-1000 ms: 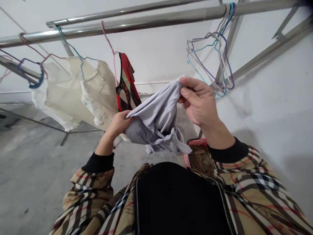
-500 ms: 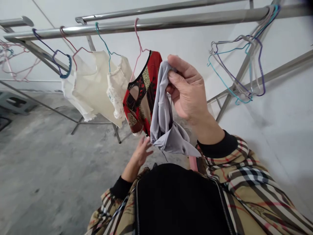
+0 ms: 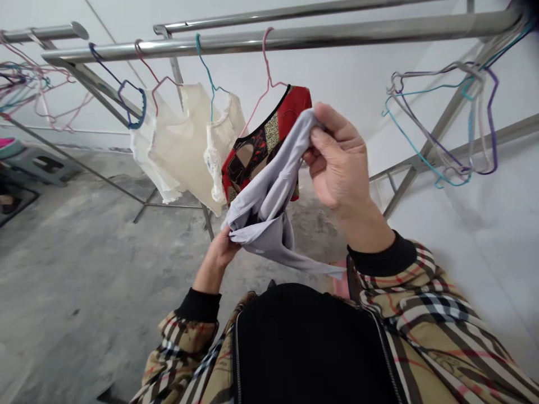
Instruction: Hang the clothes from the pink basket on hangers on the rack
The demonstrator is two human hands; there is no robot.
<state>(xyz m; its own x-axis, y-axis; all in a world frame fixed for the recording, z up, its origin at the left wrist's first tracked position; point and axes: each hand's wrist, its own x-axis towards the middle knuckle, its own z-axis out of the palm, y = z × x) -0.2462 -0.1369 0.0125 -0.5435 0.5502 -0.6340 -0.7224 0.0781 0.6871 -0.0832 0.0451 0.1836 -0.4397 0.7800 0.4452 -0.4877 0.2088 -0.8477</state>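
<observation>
"Both full?"
"Yes: right hand (image 3: 342, 163) pinches upper end of lavender-grey garment (image 3: 273, 193), left hand (image 3: 222, 251) grasps its lower end."
"Where?"
"Below clothes rail (image 3: 357, 32), between its ends, before red patterned top (image 3: 266, 143)."

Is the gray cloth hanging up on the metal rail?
No, the gray cloth is held between the left hand and the right hand, below the metal rail.
</observation>
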